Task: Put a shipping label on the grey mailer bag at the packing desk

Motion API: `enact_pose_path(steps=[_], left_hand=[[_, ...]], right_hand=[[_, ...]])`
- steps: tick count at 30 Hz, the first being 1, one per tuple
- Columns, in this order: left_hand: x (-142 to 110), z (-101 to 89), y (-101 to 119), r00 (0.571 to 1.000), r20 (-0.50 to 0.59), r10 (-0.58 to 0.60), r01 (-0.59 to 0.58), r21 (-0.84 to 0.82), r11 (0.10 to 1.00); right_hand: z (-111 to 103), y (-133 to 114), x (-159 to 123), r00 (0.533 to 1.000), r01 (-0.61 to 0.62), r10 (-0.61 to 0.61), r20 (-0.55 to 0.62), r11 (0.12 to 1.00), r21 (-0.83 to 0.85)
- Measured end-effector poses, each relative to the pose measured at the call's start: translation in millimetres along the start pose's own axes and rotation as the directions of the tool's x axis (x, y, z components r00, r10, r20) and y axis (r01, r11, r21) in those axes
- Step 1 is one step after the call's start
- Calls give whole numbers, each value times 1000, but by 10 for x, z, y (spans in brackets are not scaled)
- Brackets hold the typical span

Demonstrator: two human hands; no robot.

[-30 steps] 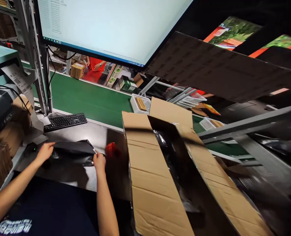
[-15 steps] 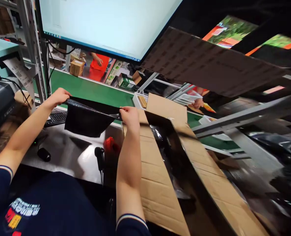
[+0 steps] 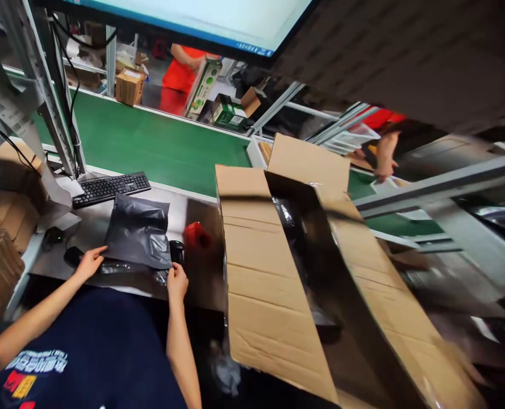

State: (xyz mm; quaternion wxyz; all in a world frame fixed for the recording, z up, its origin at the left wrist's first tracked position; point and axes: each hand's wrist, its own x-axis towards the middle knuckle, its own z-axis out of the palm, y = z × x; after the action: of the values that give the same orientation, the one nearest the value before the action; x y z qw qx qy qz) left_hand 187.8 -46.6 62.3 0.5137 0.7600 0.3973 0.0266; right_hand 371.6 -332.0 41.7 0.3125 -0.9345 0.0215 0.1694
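A black plastic mailing bag (image 3: 138, 230) lies nearly flat on the metal table in front of me, its surface creased and shiny. My left hand (image 3: 91, 262) pinches the bag's near left corner. At the near right corner, my right hand (image 3: 178, 279) grips the edge between thumb and fingers. Close beyond my right hand stands a black handheld scanner (image 3: 176, 250), partly covered by the bag. A black mouse (image 3: 73, 257) sits just left of my left hand. Clear crinkled plastic shows under the bag's near edge.
A keyboard (image 3: 111, 188) lies behind the bag, and a red tape dispenser (image 3: 197, 234) to its right. A large open cardboard box (image 3: 264, 272) fills the right side. Beyond runs a green conveyor belt (image 3: 158, 133); a monitor (image 3: 192, 23) hangs above. Co-workers in red stand across the belt.
Both hands have come down and toward me, bringing the bag from upright in the air to flat on the table. The view has tilted downward, and the keyboard is now uncovered.
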Motion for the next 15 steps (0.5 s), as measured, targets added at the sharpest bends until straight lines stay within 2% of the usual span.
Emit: enact_pose_path(steps=[2,4,6,8,9,11,13,15], left_hand=[[-112,182,-220,989,17,-144,145,-77,986],[-205,272,-351,952,47,-301,305,-172,937],[-274,295,-447,895,117,-430,445,-248,860],[-323,282,-536,844,183,-505,537,-273,798],[-341,271,-578,833,199,-516,553,-268,789],[-369,250,-655,823,213,-526,567,-281,774],[-389,235,-716,825,217,-523,566,-307,765],[-407,225,-760,828,220,-515,560,-332,759]], right_hand=[[131,167,-80,998,-55,57,34,997,-63],[186,279,-139,996,-70,75,46,991,-111],[228,345,-193,1000,21,-20,11,987,-159],[316,352,-259,975,218,-221,9,955,-200],[390,326,-301,939,344,-340,56,917,-204],[598,216,-408,827,554,-520,215,819,-151],[859,46,-536,699,680,-617,362,730,-68],[1121,-140,-664,603,743,-662,444,669,-13]])
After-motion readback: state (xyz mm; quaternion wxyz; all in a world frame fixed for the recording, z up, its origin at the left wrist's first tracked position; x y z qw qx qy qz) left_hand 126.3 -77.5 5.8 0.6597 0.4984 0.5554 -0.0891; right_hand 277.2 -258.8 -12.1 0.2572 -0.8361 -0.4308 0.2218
